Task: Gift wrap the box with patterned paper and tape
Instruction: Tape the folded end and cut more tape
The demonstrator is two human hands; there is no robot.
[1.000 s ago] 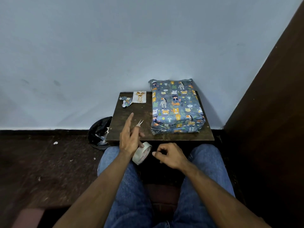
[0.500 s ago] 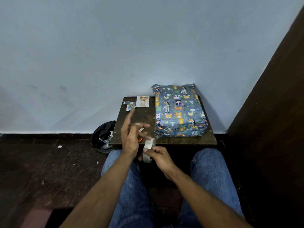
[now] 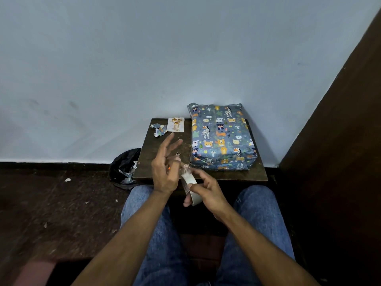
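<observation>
Box: your rectangular box in blue animal-print wrapping paper [image 3: 221, 137] sits on the right half of the small dark wooden tabletop [image 3: 165, 174], back end against the pale wall. Top and near end look covered, so I'd guess you're down to the last seams.

Tape roll: the white roll of tape [image 3: 190, 187] is off the tabletop, in the air over your lap just in front of the near edge.

What changed: a second ago your left hand had the roll and the right was empty. Now the roll has crossed over, and the view has dipped a bit closer to the hands.

Right hand: your right hand [image 3: 208, 189] is curled round the roll, fingers through and over it.

Left hand: your left hand [image 3: 166, 170] pinches what looks like the tape's loose end at the top of the roll with thumb and a finger, other fingers spread. There's a small pair of scissors with orange handles [image 3: 175, 159] tucked in there too, mostly hidden.

Meaning: looks like you're set to pull a strip and snip it.

Other stuff: a small white gift tag with gold print [image 3: 175, 124] and a crumpled scrap of the same paper [image 3: 159, 129] at the back left; a black bag of offcuts [image 3: 125, 168] on the floor.
</observation>
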